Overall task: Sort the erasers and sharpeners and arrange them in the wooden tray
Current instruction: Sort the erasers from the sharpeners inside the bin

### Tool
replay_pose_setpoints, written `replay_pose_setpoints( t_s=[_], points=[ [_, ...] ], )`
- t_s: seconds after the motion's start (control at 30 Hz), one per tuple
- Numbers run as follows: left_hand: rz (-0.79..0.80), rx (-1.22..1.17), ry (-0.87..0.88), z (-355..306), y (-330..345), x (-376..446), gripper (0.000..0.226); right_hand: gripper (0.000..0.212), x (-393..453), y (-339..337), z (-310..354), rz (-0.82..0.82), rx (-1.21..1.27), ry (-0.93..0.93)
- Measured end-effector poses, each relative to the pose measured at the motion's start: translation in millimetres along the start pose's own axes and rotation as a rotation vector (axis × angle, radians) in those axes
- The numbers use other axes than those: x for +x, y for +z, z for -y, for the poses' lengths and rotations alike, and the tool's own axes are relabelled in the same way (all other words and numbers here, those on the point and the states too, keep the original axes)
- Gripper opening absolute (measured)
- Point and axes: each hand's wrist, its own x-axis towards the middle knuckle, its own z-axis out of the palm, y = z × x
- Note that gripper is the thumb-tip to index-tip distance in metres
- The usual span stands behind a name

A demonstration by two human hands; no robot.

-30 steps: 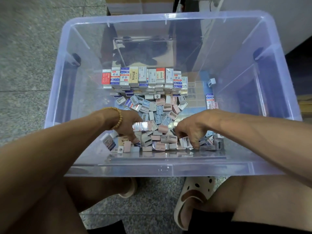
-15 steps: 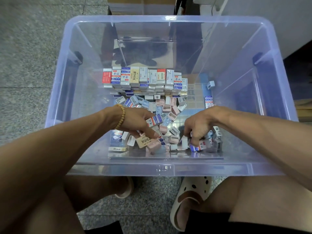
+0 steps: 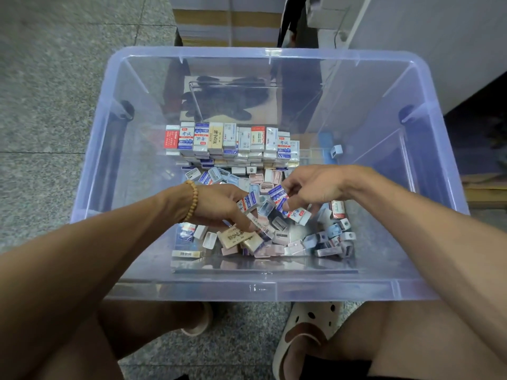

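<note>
Blue-and-white erasers [image 3: 279, 196], translucent bluish bin [image 3: 192, 292]

both hands [image 3: 219, 204] gripping erasers [image 3: 248, 203], clear bin [image 3: 142, 290]

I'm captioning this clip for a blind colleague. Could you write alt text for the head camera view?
Two bare hands reach into a clear plastic bin on the floor: the left hand and the right hand each pinch blue-and-white erasers above a loose pile. Behind it, erasers stand in neat rows.
</note>
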Motion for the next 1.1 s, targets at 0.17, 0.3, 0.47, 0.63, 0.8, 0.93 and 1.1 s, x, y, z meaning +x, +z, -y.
replay_pose_setpoints(
  t_s=[0.17, 0.3, 0.47, 0.63, 0.8, 0.93, 1.1],
  points=[
    [-0.101, -0.033, 0.004, -4.4, 0.8, -8.7, 0.008, 0.017, -5.6, -8.8, 4.7, -0.004, 0.306, -0.099],
    [-0.263, -0.071, 0.013, -9.3, -3.9, -18.4, 0.017, 0.013, -5.5, -13.5, 10.4, -0.097, 0.373, -0.199],
    [-0.508, -0.246, 0.031, -9.9, -2.6, -31.2, 0.031, 0.027, 9.7, -17.5, 17.8, -0.417, 0.515, -0.189],
    [-0.580, -0.428, 0.075, -14.1, -4.4, -40.0, 0.022, 0.012, 28.3, -21.2, 51.4, -0.596, 0.518, -0.153],
    [-0.672, -0.429, 0.121, -14.8, -10.0, -40.3, 0.018, 0.019, 54.1, -23.4, 66.2, -0.703, 0.417, -0.030],
    [-0.720, -0.445, 0.127, -12.0, -16.1, -36.0, 0.022, 0.012, 59.6, -16.6, 68.1, -0.823, 0.304, -0.029],
    [-0.734, -0.507, 0.127, -12.9, -21.4, -27.8, 0.058, 0.008, 47.4, -18.7, 66.5, -0.795, 0.419, -0.057]
  ],
)
